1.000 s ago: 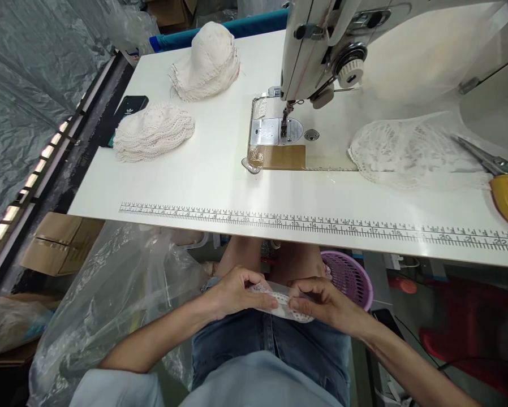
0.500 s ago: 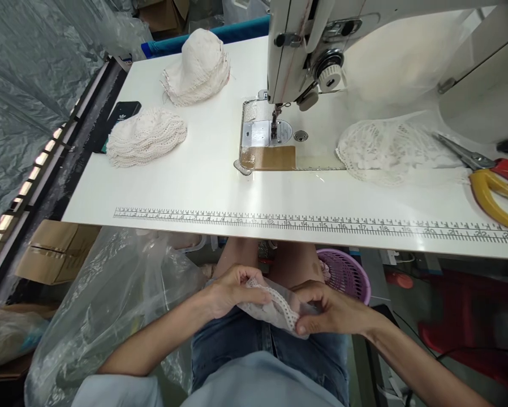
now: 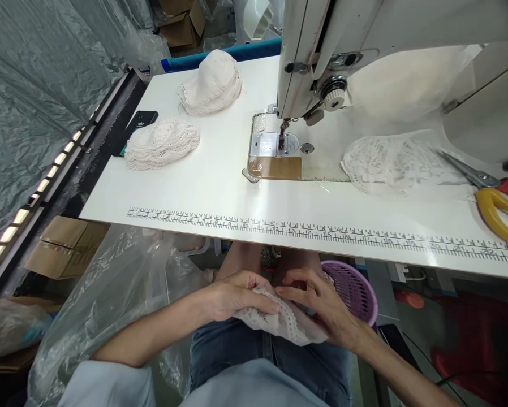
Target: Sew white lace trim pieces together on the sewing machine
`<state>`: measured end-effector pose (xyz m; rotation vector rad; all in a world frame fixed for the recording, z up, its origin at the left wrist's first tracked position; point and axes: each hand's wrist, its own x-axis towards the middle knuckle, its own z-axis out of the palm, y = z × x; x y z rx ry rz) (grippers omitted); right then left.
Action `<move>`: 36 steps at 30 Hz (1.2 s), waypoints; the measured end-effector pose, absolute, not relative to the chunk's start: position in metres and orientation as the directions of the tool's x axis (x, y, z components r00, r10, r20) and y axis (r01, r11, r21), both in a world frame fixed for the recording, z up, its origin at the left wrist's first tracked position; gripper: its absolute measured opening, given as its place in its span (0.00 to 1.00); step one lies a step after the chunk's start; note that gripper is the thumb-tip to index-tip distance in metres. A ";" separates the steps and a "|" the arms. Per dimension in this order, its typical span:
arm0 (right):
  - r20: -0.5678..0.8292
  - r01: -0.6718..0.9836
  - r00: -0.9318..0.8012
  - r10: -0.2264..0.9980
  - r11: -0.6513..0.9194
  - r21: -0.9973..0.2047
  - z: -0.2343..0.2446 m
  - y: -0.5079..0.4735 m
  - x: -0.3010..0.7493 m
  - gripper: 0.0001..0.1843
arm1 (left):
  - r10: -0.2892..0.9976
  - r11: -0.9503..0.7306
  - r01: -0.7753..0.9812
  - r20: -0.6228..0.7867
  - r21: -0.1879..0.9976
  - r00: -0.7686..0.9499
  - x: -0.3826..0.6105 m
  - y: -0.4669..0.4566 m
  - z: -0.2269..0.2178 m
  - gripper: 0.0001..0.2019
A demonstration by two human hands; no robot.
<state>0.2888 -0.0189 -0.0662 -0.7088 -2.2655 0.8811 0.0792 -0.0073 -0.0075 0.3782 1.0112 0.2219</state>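
Note:
A small white lace piece lies on my lap, below the edge of the sewing table. My left hand is closed on its left end, thumb pressed on top. My right hand pinches its upper edge with bent fingers and rests over its right side. Both hands sit close together above my denim shorts. The sewing machine stands on the table above, its needle over the metal plate.
Two stacks of lace pieces lie at the table's left, a loose lace heap at the right beside yellow-handled scissors. A dark phone is at the left edge. A purple basket and clear plastic bag sit below.
My right hand has moved from the lace's lower right edge up to its top edge near my left fingers. The lace lies flatter and more spread on my lap.

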 end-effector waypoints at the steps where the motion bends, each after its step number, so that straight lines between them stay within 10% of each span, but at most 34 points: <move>1: 0.350 0.275 -0.686 0.638 0.673 -0.687 -0.067 -0.021 0.290 0.20 | 0.344 0.913 0.010 -0.783 0.408 0.518 0.079 -0.006 -0.007 0.11; 12: 0.623 0.249 -0.633 0.459 0.883 -0.398 -0.034 -0.008 0.272 0.10 | 0.291 0.880 0.184 -0.804 0.437 0.518 0.081 0.006 -0.010 0.05; 18: 0.555 0.153 -0.745 0.370 0.905 -0.398 -0.036 -0.006 0.278 0.08 | 0.272 0.861 0.263 -0.831 0.435 0.485 0.081 0.015 -0.006 0.05; 26: 0.575 0.215 -0.709 0.408 0.902 -0.375 -0.003 0.005 0.291 0.14 | 0.591 0.609 0.264 -0.650 0.748 0.477 0.055 0.031 0.033 0.10; 36: 0.608 0.235 -0.748 0.266 0.963 -0.132 0.032 0.043 0.280 0.15 | 0.775 0.184 0.525 -0.451 0.831 0.443 0.051 0.079 0.073 0.09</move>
